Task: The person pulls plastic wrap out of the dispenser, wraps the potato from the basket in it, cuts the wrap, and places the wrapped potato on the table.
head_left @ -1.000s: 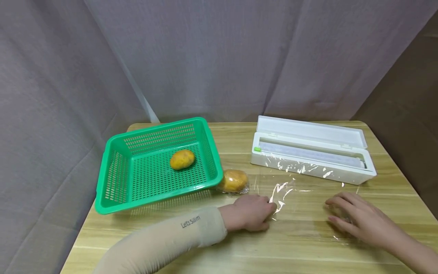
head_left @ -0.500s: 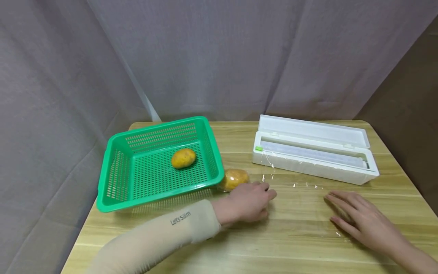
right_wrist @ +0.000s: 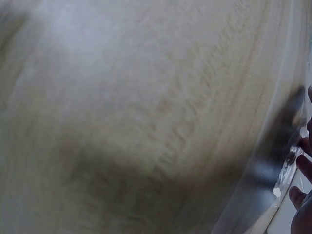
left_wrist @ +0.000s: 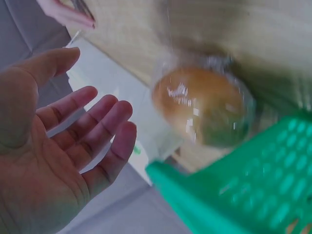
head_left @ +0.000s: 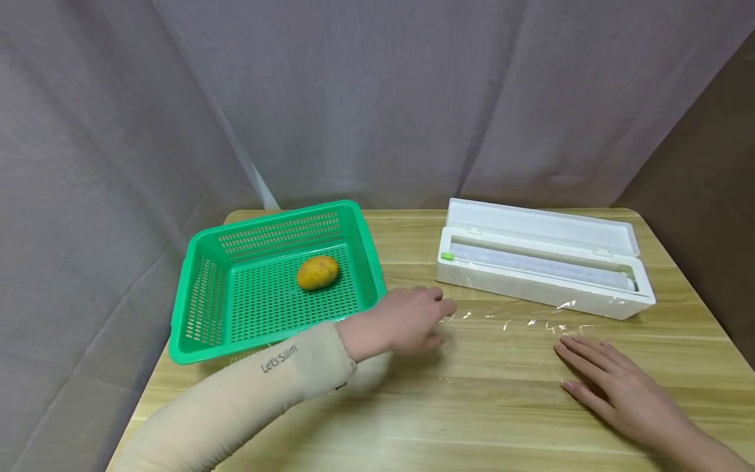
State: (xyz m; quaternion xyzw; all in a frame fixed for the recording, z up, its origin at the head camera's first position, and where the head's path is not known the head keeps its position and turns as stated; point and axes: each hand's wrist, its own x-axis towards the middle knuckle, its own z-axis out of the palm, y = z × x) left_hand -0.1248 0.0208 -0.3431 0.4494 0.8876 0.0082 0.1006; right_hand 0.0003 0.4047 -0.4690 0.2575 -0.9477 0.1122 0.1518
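Clear film (head_left: pixel 504 354) lies before the box (head_left: pixel 542 282), reaching the right hand (head_left: pixel 619 387), whose outstretched fingers grasp nothing. The left hand (head_left: pixel 407 321), relaxed and empty, hovers near wrapped fruit (left_wrist: pixel 200 105).

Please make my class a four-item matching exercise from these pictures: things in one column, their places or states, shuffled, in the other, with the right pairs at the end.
Things:
1. Unwrapped yellow produce
2. Wrapped produce
3. White box
4. Left hand

Places or states:
A. Has its lid open and a roll inside
B. Outside the basket, close to it
C. Holds nothing
D. Inside the green basket

Right pairs:
1-D
2-B
3-A
4-C
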